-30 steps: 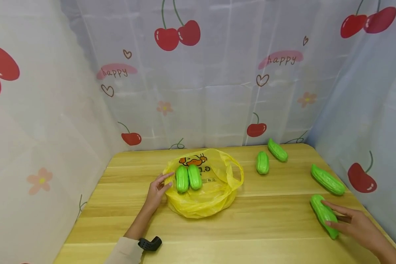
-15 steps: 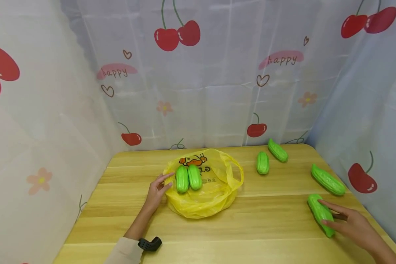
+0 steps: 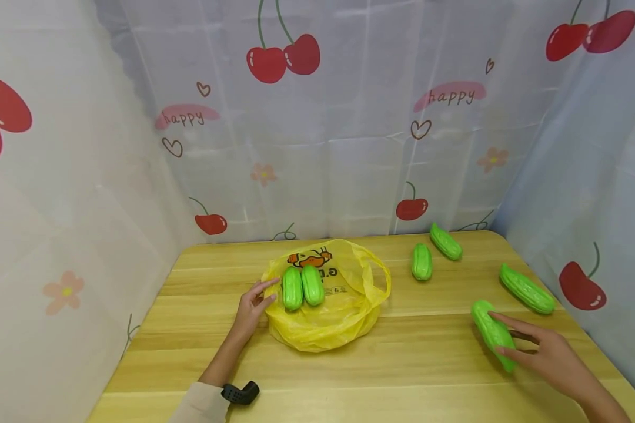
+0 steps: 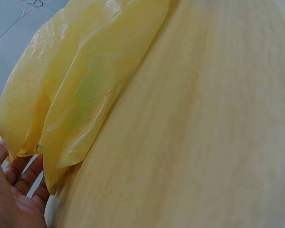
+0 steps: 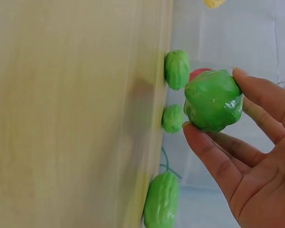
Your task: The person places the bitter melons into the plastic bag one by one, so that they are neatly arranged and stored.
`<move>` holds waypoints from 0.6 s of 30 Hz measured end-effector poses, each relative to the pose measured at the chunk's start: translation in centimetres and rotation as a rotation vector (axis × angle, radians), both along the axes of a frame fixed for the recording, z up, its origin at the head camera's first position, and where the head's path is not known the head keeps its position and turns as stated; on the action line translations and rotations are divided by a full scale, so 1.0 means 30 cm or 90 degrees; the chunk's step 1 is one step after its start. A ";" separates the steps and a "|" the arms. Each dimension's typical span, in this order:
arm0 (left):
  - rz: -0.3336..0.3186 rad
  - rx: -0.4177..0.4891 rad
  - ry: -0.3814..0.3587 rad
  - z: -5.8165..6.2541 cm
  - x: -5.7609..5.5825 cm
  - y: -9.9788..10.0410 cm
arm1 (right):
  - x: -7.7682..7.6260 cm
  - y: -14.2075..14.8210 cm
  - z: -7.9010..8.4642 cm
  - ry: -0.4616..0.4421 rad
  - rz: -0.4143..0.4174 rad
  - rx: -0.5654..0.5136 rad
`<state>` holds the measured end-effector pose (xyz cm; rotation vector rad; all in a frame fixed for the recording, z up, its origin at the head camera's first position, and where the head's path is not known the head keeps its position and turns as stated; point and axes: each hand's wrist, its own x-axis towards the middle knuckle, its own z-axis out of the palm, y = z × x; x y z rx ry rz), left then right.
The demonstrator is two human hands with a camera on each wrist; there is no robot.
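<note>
A yellow plastic bag [image 3: 323,329] lies spread open on the table, two green bitter melons [image 3: 292,289] side by side in its mouth. At the bag's left rim, my left hand [image 3: 250,308] holds the edge between thumb and fingers. The left wrist view has the thin plastic [image 4: 85,90] hanging past those fingers, with a green shape showing faintly through it. Over the table's right side, my right hand [image 3: 547,352] grips another bitter melon [image 3: 492,332] between thumb and fingers. From the right wrist, that melon [image 5: 213,100] appears end-on and raised off the tabletop.
Three more bitter melons lie on the wooden table [image 3: 402,376]: one right of the bag [image 3: 421,262], one near the back edge [image 3: 446,242], and one by the right edge [image 3: 526,288]. Cherry-printed curtains [image 3: 344,147] enclose the back and sides.
My right hand has lifted the bitter melon and carried it leftward, toward the bag. The left hand and the bag have stayed in place.
</note>
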<state>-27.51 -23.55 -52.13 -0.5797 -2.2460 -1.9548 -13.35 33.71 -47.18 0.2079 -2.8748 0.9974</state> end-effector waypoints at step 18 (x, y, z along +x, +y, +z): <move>-0.011 0.008 0.003 0.002 0.001 -0.004 | -0.013 -0.152 0.089 0.058 0.095 -0.106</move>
